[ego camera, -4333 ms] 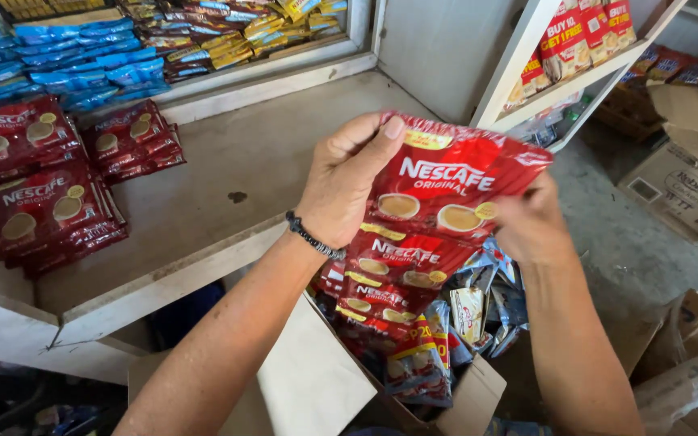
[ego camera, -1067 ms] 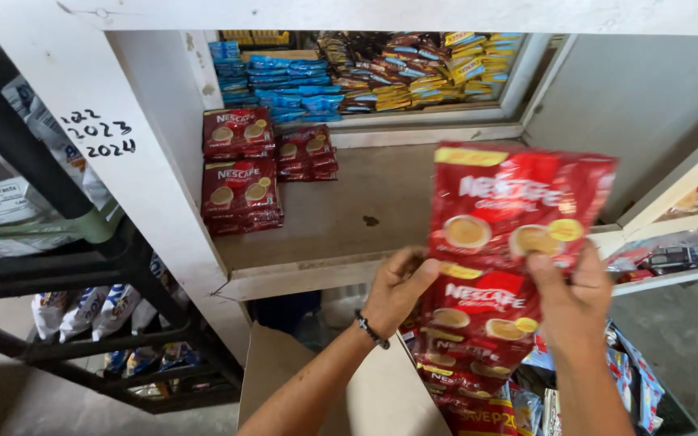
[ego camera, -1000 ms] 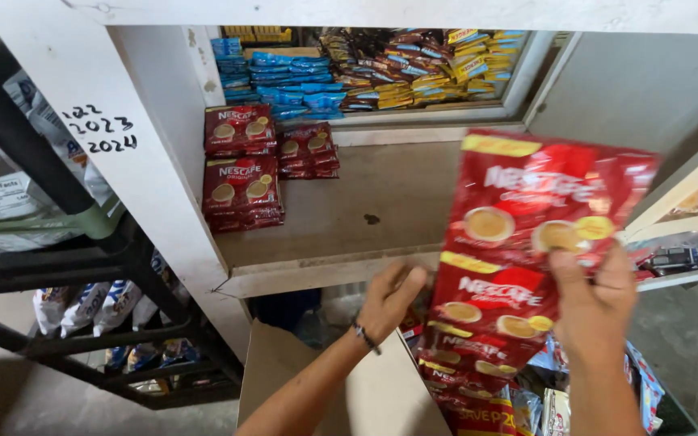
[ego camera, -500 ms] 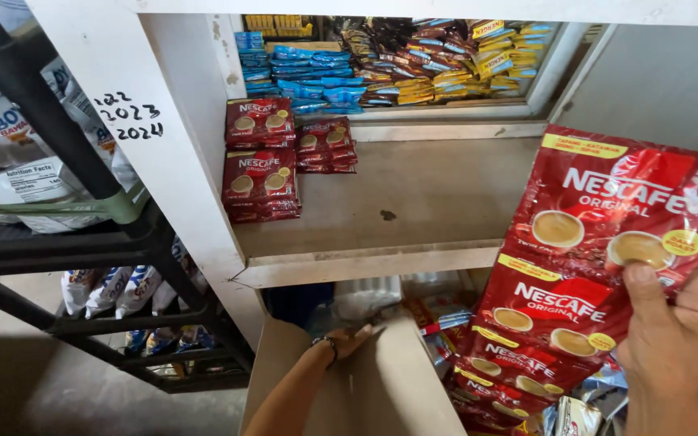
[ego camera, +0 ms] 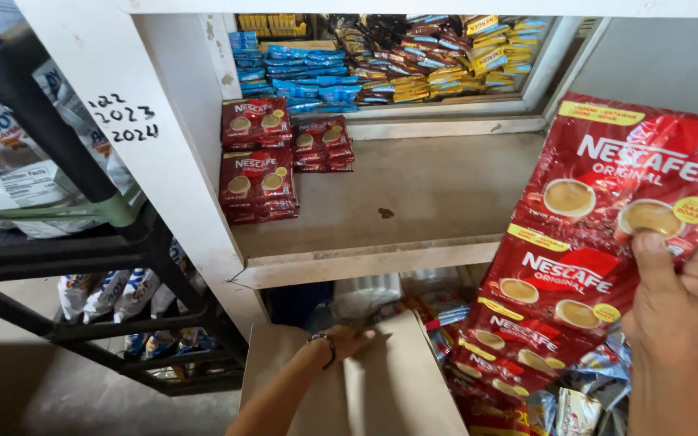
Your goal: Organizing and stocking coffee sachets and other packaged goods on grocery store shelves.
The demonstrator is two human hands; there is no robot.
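My right hand (ego camera: 676, 295) grips a long hanging strip of red coffee sachets (ego camera: 599, 234), held up at the right in front of the shelf. The strip's lower end trails down into a cardboard box. My left hand (ego camera: 347, 339), with a dark bracelet at the wrist, reaches down past the box's brown flap (ego camera: 381, 387) toward clear wrapped packs (ego camera: 369, 292) under the shelf; its fingers are partly hidden. Three stacks of the same red sachets (ego camera: 257, 171) lie at the left of the white shelf board (ego camera: 414, 202).
Blue sachets (ego camera: 292, 77) and yellow-and-brown sachets (ego camera: 438, 48) fill the back of the shelf. A white post (ego camera: 135, 121) with handwriting stands at left, beside a black metal rack (ego camera: 82, 242) holding bags. More mixed packets (ego camera: 583, 396) lie in the box at lower right.
My left hand let go of the strip and dropped down to the box flap. My right hand carried the strip to the right, holding it alone.
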